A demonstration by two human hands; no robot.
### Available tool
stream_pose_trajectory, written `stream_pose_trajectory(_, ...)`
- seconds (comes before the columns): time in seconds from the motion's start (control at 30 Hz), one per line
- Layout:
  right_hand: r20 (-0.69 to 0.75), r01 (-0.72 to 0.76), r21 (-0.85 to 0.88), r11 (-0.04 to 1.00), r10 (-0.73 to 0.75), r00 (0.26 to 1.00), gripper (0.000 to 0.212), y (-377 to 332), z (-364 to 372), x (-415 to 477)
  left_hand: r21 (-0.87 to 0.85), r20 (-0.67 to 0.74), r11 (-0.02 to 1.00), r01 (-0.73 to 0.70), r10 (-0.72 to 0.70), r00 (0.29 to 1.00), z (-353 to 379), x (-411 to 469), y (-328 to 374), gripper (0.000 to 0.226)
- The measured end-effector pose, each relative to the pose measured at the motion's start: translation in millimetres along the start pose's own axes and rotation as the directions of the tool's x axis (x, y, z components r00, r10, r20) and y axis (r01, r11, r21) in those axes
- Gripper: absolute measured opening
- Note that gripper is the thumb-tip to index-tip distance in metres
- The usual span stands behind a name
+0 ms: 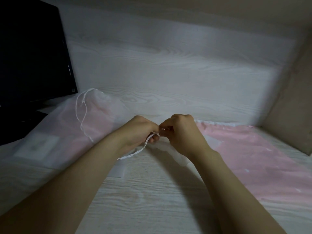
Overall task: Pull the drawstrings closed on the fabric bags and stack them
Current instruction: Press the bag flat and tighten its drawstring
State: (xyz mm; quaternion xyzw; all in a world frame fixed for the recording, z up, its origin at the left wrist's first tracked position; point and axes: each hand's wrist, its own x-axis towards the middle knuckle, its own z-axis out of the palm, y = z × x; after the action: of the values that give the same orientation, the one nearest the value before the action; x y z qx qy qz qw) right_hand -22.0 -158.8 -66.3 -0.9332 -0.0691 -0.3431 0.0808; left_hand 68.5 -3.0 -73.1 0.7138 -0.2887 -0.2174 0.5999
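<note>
**Both hands pinch one drawstring at mid-frame**

The left hand (141, 130) and right hand (183, 132) meet at the centre with fingers curled, both pinching a white drawstring (135, 153). Its loose end trails toward the lower left over the table (152, 200). A pink bag (253, 157) lies at the right. A sheer bag (64, 132) lies at the left, beside a dark monitor (33, 56).

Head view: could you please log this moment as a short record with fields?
left hand: pinches drawstring
right hand: pinches the same drawstring
left bag: lies flat, loose cord on top
right bag: pink, flat, beside right forearm
table: pale wood grain
monitor: dark, far left
</note>
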Motion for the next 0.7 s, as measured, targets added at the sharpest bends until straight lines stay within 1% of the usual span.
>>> stream_pose_trajectory(0.07, 0.035, 0.001, -0.018, 1.000, 0.000, 0.999, 0.011, 1.7, 1.3, -0.6, 0.001, 0.013, 1.000, 0.020, -0.020, 1.000, 0.7, -1.8, 0.9, 0.017)
stream_pose_trajectory(0.17, 0.056, -0.015, -0.053, 0.998, 0.018, 0.998, 0.014, 3.5, 3.7, -1.8, -0.029, 0.010, 1.000, 0.003, -0.002, 1.000, 3.7, -4.6, 2.2, 0.014)
stream_pose_trajectory(0.2, 0.053, -0.028, -0.059, 0.998, 0.031, 0.998, 0.016, 3.6, 3.8, -2.2, -0.037, -0.015, 0.999, -0.011, 0.011, 1.000, 4.8, -5.4, 2.4, 0.018)
stream_pose_trajectory(0.23, 0.047, -0.049, -0.045, 0.998, 0.051, 0.998, 0.018, 3.2, 3.6, -2.5, -0.028, -0.077, 0.999, -0.033, 0.031, 0.997, 5.0, -5.5, 1.3, 0.029)
stream_pose_trajectory(0.27, 0.040, -0.085, 0.001, 0.996, 0.085, 0.996, 0.018, 2.0, 2.3, -2.2, -0.018, -0.161, 0.997, -0.070, 0.066, 0.985, 4.1, -4.9, -0.6, 0.038)
stream_pose_trajectory(0.3, 0.039, -0.137, 0.077, 0.988, 0.134, 0.990, 0.017, 0.7, -0.3, -1.8, -0.003, -0.221, 0.993, -0.122, 0.118, 0.968, 2.3, -3.9, -2.1, 0.039)
stream_pose_trajectory(0.33, 0.049, -0.198, 0.176, 0.964, 0.192, 0.980, 0.018, -0.2, -3.0, -1.4, -0.016, -0.243, 0.984, -0.178, 0.169, 0.955, 0.9, -2.8, -3.4, 0.034)
stream_pose_trajectory(0.37, 0.075, -0.266, 0.292, 0.919, 0.255, 0.964, 0.021, -1.6, -6.2, -1.3, -0.011, -0.246, 0.973, -0.230, 0.220, 0.944, -0.5, -2.5, -3.7, 0.027)
stream_pose_trajectory(0.4, 0.113, -0.335, 0.413, 0.847, 0.317, 0.942, 0.025, -2.7, -8.7, -1.2, 0.029, -0.263, 0.961, -0.274, 0.272, 0.926, -1.5, -2.1, -4.4, 0.021)
stream_pose_trajectory(0.47, 0.200, -0.444, 0.608, 0.658, 0.415, 0.888, 0.023, -3.9, -12.6, -1.3, 0.169, -0.316, 0.930, -0.326, 0.365, 0.876, -1.5, -3.5, -1.2, 0.019)
stream_pose_trajectory(0.5, 0.250, -0.486, 0.665, 0.567, 0.443, 0.861, 0.021, -4.9, -14.0, -1.6, 0.209, -0.327, 0.918, -0.338, 0.392, 0.860, -0.4, -4.6, 0.5, 0.020)
stream_pose_trajectory(0.53, 0.297, -0.518, 0.699, 0.494, 0.458, 0.838, 0.019, -5.9, -14.7, -2.0, 0.228, -0.322, 0.908, -0.351, 0.410, 0.854, 0.7, -6.4, 2.0, 0.022)
stream_pose_trajectory(0.6, 0.363, -0.561, 0.729, 0.392, 0.474, 0.802, 0.019, -6.5, -14.7, -2.1, 0.241, -0.295, 0.900, -0.364, 0.425, 0.856, 3.3, -7.5, 2.8, 0.023)
stream_pose_trajectory(0.7, 0.400, -0.592, 0.746, 0.304, 0.506, 0.764, 0.019, -2.4, -12.3, -2.2, 0.241, -0.245, 0.882, -0.406, 0.460, 0.853, 5.1, -5.2, 1.2, 0.022)
